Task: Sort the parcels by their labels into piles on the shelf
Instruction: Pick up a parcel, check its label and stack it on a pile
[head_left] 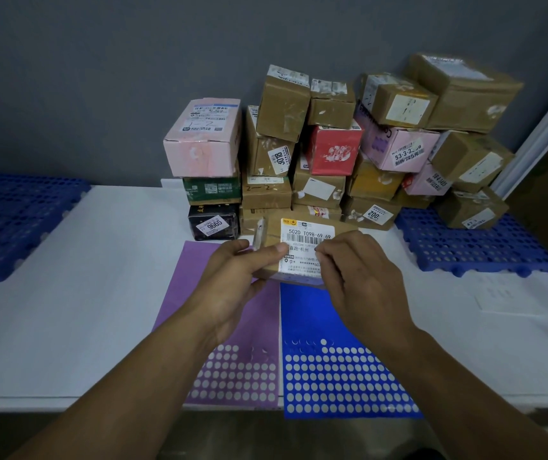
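I hold a small brown cardboard parcel (302,237) above the table, its white shipping label facing me. My left hand (232,280) grips its left side with the thumb on the label. My right hand (362,280) pinches at the label's right edge. Behind it, against the grey wall, stands a pile of parcels: a pink box (203,141) on a green box (212,190) and a black box (213,224), several brown boxes (282,104), and a red box (332,151).
A purple sticker sheet (232,343) and a blue sticker sheet (335,360) lie on the white table (67,310) under my hands. A blue plastic grid pallet (7,224) lies at the left, another blue pallet (471,247) at the right under some boxes.
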